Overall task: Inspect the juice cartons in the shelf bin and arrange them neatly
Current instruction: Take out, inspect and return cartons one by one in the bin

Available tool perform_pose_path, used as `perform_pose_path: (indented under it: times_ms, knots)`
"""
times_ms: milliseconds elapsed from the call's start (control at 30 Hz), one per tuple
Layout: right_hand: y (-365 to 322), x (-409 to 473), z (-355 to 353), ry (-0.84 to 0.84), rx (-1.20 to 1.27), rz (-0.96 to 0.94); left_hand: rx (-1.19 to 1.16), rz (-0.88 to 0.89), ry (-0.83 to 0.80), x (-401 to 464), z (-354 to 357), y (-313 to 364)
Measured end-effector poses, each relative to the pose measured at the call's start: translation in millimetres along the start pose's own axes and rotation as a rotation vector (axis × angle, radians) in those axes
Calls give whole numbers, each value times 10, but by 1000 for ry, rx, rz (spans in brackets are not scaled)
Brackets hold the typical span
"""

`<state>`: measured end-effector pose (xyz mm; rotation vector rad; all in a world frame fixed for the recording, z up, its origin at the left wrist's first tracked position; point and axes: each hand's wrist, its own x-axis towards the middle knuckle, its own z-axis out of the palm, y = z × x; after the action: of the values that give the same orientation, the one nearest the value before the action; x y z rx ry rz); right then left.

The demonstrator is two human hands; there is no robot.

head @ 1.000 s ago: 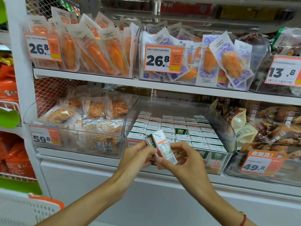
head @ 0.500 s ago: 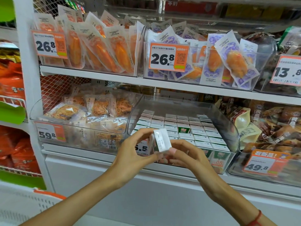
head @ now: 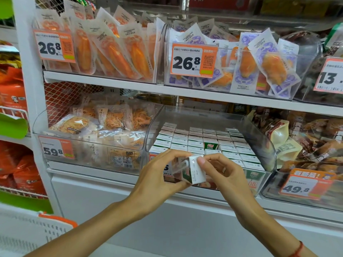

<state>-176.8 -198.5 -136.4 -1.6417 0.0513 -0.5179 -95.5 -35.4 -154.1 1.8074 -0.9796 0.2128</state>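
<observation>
Both hands hold one juice carton (head: 193, 170) in front of the clear shelf bin (head: 259, 130), just before its front wall. The left hand (head: 157, 180) grips the carton from the left side: the fingers curl over its top edge and the thumb supports it from below. The right hand (head: 228, 175) pinches the carton's upper right corner, fingertips pressed on the white top panel. The carton is tilted, with its white top turned toward the camera and a green side panel facing down-left.

The bin stands on the middle shelf (head: 185, 196). Inside it, the remaining cartons (head: 202, 143) stand upright in tight rows, white tops up. One gap in the rows exposes a green face marked "100%" (head: 210, 146). A price label is fixed to the bin's front wall, partly hidden behind the hands.

To the left on the same shelf, a second clear bin holds bagged snacks (head: 104, 125) behind a tag reading 59.8 (head: 55, 148). To the right, another bin holds brown packets (head: 319, 138) behind a tag reading 49.8 (head: 306, 186). The upper shelf carries sealed pouches with orange contents (head: 118, 51) and tags reading 26.8 (head: 193, 60). A red cord (head: 298, 249) encircles the right wrist. A white basket with an orange trim (head: 37, 230) sits at lower left.
</observation>
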Motion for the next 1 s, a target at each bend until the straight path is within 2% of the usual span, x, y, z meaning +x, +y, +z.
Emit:
perform_pose_path:
  times_ms: [133,300,500,633,833,1000]
  knots:
    - [31,23,-54,-21,-3,-29,-144,-128,-90,21,-8,-29]
    - [11,15,-52,-79,-90,-177,-273,-212,-131,43,-34,-49]
    - [35,-21,-46,-270,-204,-221,-535,-430,-73,83,-78,-20]
    - [96,-10,-35,-318,-387,-264,-654,-524,-74,86,-105,-18]
    - [49,-21,-9,-315,-380,-234,-633,-686,-49,82,-145,-5]
    - [36,-13,61,-167,-173,-180,-636,-806,-229,76,-164,-21]
